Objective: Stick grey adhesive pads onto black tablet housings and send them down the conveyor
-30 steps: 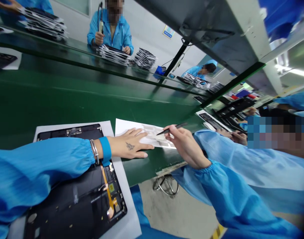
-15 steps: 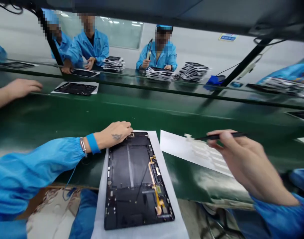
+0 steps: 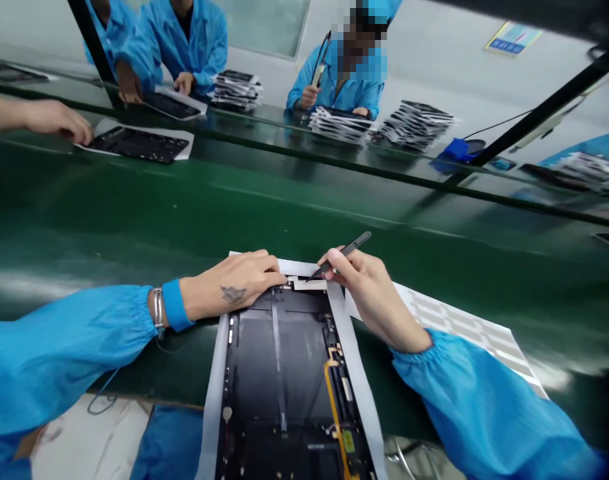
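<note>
Two bare hands at top edge of black tablet panel (image 3: 279, 373) on white paper (image 3: 212, 393). Right hand (image 3: 369, 300) grip shut on slim black tweezers (image 3: 343, 255), tip at small white label (image 3: 309, 285); left hand (image 3: 232, 280) grip open, empty. Next needs steady tip.

The slim black tweezers (image 3: 343, 256) have a matt finish, and the black tablet housing (image 3: 264, 360) is dull and smooth, on a white paper sheet (image 3: 360, 380). The long green conveyor belt (image 3: 304, 200) looks smooth and glossy, the blue cloth sleeve (image 3: 59, 353) soft and gathered, the silver metal bracelet (image 3: 158, 308) shiny
</note>
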Motion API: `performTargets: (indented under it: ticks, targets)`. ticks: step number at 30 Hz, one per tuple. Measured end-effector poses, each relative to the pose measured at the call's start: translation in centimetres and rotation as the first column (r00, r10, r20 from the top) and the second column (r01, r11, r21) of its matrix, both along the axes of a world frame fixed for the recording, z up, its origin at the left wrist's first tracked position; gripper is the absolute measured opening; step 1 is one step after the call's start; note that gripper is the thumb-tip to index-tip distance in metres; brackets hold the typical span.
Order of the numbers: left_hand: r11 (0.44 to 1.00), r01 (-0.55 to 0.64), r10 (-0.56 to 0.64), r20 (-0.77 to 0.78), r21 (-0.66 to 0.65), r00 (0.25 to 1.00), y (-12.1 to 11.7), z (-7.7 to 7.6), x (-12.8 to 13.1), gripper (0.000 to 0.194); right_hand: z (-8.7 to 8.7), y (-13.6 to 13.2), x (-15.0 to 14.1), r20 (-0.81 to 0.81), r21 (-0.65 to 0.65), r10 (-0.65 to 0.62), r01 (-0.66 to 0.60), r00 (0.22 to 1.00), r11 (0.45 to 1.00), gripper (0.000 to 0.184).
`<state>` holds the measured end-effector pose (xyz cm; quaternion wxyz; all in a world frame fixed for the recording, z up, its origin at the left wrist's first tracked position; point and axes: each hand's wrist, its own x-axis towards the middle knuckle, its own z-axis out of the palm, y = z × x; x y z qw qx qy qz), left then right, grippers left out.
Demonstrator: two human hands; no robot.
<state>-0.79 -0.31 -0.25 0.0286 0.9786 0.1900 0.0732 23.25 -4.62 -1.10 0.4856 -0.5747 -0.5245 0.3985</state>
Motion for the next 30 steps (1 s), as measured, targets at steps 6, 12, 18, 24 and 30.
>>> performTargets:
  ticks: [6, 12, 18, 24, 30]
  targets:
    - [1.000, 0.006, -0.006, 0.006, -0.008, 1.000, -0.4, 0.1, 0.4, 0.025, -0.1, -0.5, -0.1, -0.025, -0.041, -0.040, 0.039, 0.999, 0.998, 0.043]
    - [0.999, -0.009, 0.007, -0.038, -0.049, 0.999, -0.7, 0.7, 0.5, 0.026, -0.2, -0.8, 0.1, -0.032, -0.035, -0.028, 0.027, 0.999, 0.999, 0.040]
    - [0.996, -0.013, 0.008, -0.057, -0.083, 0.998, -0.7, 0.9, 0.6, 0.026, -0.1, -0.7, 0.3, 0.011, -0.036, -0.009, 0.009, 1.000, 0.999, 0.040]
    - [0.997, -0.017, 0.011, -0.074, -0.080, 0.997, -0.8, 1.0, 0.6, 0.025, 0.2, -0.7, 0.2, 0.031, -0.040, 0.001, 0.000, 1.000, 0.999, 0.040]
    - [0.997, -0.023, 0.016, -0.089, -0.077, 0.996, -0.7, 1.1, 0.7, 0.025, 0.4, -0.7, 0.1, 0.043, -0.047, 0.002, 0.000, 0.999, 0.999, 0.042]
